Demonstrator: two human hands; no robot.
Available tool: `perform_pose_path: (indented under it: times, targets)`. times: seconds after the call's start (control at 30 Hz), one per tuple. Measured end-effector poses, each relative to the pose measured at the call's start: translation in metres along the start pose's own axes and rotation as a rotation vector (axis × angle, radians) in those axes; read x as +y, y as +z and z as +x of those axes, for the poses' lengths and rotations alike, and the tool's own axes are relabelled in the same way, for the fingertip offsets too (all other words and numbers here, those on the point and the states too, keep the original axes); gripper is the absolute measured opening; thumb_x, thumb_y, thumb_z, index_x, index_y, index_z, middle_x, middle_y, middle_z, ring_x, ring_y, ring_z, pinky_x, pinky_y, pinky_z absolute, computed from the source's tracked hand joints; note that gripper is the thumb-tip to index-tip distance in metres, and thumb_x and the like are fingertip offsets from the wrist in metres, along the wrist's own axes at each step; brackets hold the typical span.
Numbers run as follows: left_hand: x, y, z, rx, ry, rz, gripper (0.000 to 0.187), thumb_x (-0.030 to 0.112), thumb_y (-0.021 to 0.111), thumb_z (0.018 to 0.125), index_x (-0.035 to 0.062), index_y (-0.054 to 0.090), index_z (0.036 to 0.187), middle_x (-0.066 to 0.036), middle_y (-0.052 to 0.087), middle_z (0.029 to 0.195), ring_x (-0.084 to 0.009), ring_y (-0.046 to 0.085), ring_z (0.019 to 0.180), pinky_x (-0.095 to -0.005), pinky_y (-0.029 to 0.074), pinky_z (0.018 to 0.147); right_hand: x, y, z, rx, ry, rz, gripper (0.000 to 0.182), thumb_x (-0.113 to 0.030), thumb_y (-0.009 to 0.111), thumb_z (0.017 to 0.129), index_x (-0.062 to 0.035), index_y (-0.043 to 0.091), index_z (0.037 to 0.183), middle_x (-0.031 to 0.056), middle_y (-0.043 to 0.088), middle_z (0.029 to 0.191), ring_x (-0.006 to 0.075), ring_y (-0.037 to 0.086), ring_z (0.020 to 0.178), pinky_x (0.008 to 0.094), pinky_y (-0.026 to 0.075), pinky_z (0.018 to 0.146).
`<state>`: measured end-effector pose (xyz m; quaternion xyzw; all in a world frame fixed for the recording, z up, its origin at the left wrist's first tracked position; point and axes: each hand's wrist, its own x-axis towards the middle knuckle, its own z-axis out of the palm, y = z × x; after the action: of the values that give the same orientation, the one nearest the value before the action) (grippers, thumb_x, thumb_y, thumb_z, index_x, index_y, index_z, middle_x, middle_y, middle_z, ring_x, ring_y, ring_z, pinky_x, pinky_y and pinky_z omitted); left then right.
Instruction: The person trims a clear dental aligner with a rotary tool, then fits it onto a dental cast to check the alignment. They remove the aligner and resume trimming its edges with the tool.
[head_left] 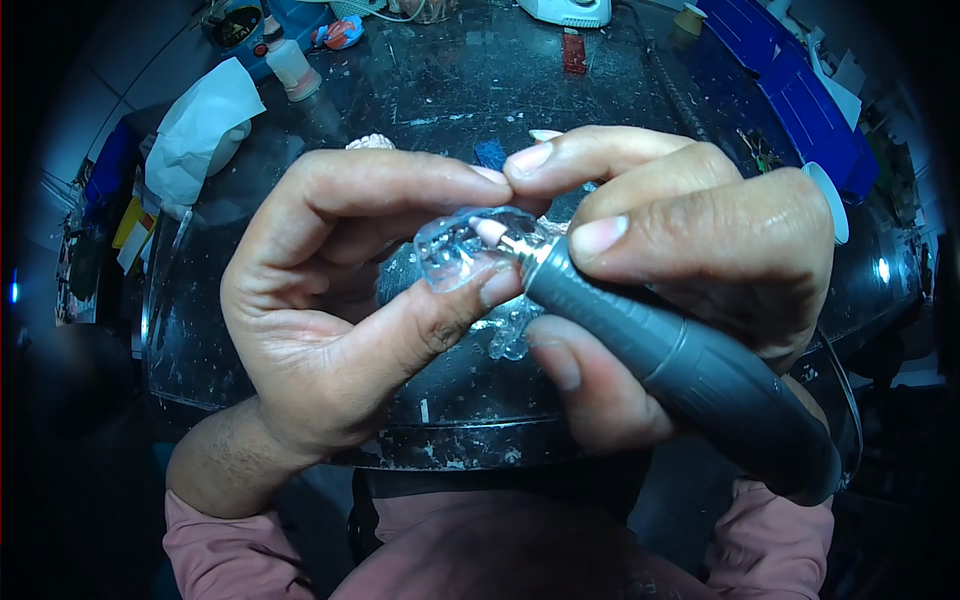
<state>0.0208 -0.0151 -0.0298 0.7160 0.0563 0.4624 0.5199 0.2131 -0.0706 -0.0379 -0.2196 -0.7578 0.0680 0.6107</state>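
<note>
Clear tray (438, 252) in left hand (312, 325) (edges crowded)

Creased dusty-pink sleeves (235, 550) stopping short of the wrists, matching pink top (500, 560), bare hands (315, 310) with rounded fingernails (600, 234)

Both forearms (228, 462) are reaching over the near edge of the bench (470, 445), the left grip (315, 315) pinching between thumb and forefinger, the right grip (735, 235) curling inward, their upper fingertips (530, 160) meeting.
</note>
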Motion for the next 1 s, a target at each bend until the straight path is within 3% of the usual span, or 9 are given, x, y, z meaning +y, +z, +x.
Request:
perform_pose_path:
  times: [0.17,0.23,0.57,0.73,0.83,1.0]
  targets:
    - [0.0,0.0,-0.001,0.002,-0.006,-0.008,0.043,0.012,0.079,0.077,-0.0024,0.057,0.11,-0.011,0.062,0.107,-0.0124,0.062,0.095,-0.0244,0.049,0.084,-0.01,-0.001,0.003,-0.028,-0.025,-0.073,0.043,-0.01,0.079,0.076,-0.002,0.047,0.104,0.0126,0.061,0.09,0.0313,0.064,0.101,0.0441,0.053,0.091]
    - [0.0,0.0,0.0,0.003,0.001,0.001,0.043,0.013,0.08,0.077,-0.0023,0.057,0.11,-0.011,0.062,0.107,-0.0124,0.062,0.095,-0.0244,0.049,0.085,-0.019,0.0,0.007,-0.038,0.085,-0.098,0.043,-0.01,0.079,0.076,-0.0019,0.048,0.104,0.0128,0.061,0.09,0.0314,0.064,0.101,0.044,0.053,0.091]
    - [-0.001,-0.001,0.0,0.004,0.006,0.033,0.042,0.014,0.079,0.078,-0.0021,0.057,0.11,-0.01,0.062,0.107,-0.012,0.062,0.094,-0.024,0.049,0.084,-0.003,0.002,0.0,0.037,-0.033,0.014,0.044,-0.011,0.079,0.077,-0.0018,0.047,0.105,0.0123,0.06,0.091,0.0316,0.064,0.101,0.0446,0.052,0.091]
    - [0.0,0.0,-0.001,0.014,-0.007,0.023,0.042,0.014,0.079,0.078,-0.0023,0.058,0.11,-0.011,0.062,0.107,-0.0126,0.062,0.095,-0.0246,0.049,0.085,-0.016,-0.003,0.008,-0.086,0.039,-0.16,0.044,-0.013,0.079,0.077,-0.0021,0.047,0.106,0.0125,0.061,0.091,0.0319,0.064,0.101,0.0461,0.052,0.092]
    - [0.0,0.0,0.0,-0.001,0.003,0.025,0.042,0.014,0.079,0.078,-0.0024,0.058,0.11,-0.011,0.062,0.107,-0.013,0.061,0.096,-0.025,0.048,0.086,-0.004,-0.001,0.002,-0.02,-0.06,-0.131,0.045,-0.014,0.079,0.077,-0.002,0.047,0.106,0.0128,0.061,0.091,0.032,0.064,0.1,0.0464,0.052,0.092]
    - [0.0,-0.001,0.0,-0.007,0.007,0.039,0.042,0.013,0.078,0.078,-0.0026,0.057,0.111,-0.011,0.062,0.108,-0.013,0.061,0.097,-0.0252,0.048,0.086,-0.015,-0.005,0.008,-0.084,-0.001,-0.172,0.046,-0.014,0.08,0.077,-0.0023,0.046,0.106,0.0129,0.061,0.091,0.0318,0.065,0.099,0.0464,0.051,0.092]
